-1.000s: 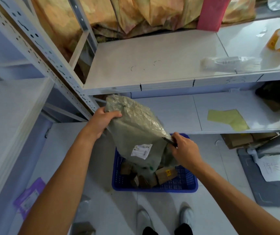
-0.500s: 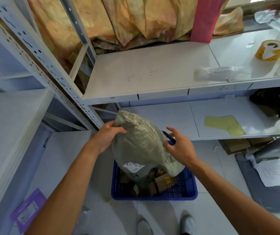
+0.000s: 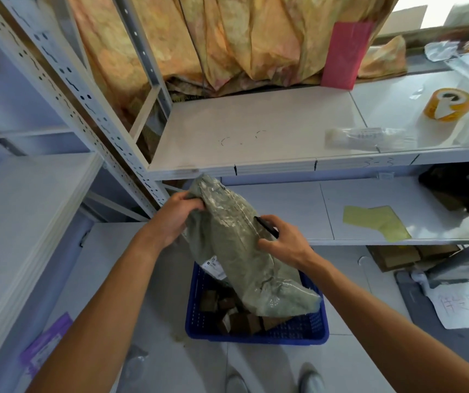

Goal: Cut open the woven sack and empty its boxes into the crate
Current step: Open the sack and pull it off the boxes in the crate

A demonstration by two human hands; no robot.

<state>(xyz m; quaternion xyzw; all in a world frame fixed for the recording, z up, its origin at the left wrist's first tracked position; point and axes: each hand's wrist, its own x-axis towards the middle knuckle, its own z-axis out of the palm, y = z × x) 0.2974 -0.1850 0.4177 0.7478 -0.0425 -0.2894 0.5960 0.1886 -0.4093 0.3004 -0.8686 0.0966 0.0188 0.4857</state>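
Clutching one sack (image 3: 236, 251) by its top, left hand (image 3: 171, 219) fingers curled, right hand (image 3: 284, 242) pinching one black tool (image 3: 265, 226), one crate (image 3: 256, 337), several boxes (image 3: 239, 321).

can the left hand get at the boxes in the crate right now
Probably not: the left hand grips the sack at its top, and the sack droops over most boxes in the crate.

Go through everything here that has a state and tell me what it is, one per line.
Blue crate: on floor, partly filled.
Boxes: loose inside it.
Woven sack: held tilted, lower end over it.
Left hand: grips sack's upper end.
Right hand: holds black tool against sack.
Tape roll: lying on upper shelf.
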